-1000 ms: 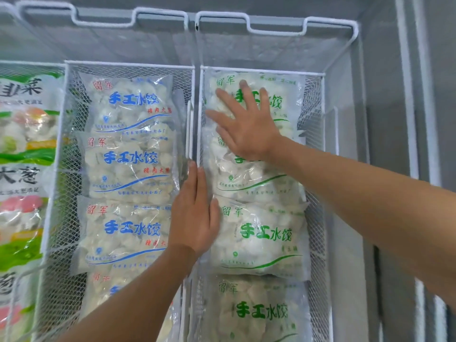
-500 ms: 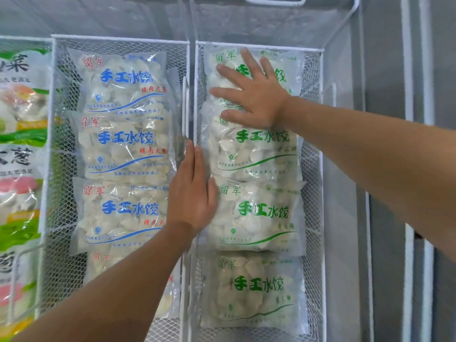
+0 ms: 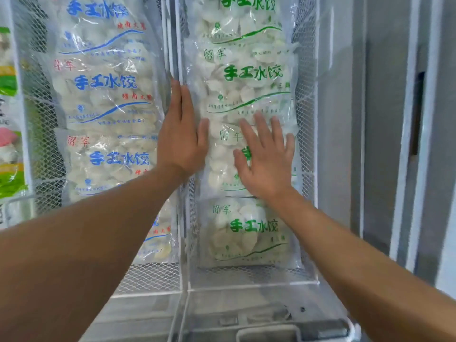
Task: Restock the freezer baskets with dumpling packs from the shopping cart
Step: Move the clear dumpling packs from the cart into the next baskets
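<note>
Two white mesh freezer baskets sit side by side. The right basket (image 3: 306,99) holds a row of clear dumpling packs with green print, overlapping one another. My right hand (image 3: 266,159) lies flat with spread fingers on one green-print pack (image 3: 222,154) in the middle of that row. My left hand (image 3: 181,137) rests flat with straight fingers along that pack's left edge, by the divider between the baskets. Another green-print pack (image 3: 246,238) lies nearest me. The left basket (image 3: 39,99) holds several dumpling packs with blue print (image 3: 106,95).
Packs with green and pink labels (image 3: 9,154) fill a third basket at the far left. The freezer's grey inner wall and white frame (image 3: 409,144) stand to the right. The freezer's front rim (image 3: 246,307) runs below the baskets.
My right hand has slid from the far green-print pack down the row to a nearer one. My left hand stayed at the divider. The view has dropped toward the near end of the baskets.
</note>
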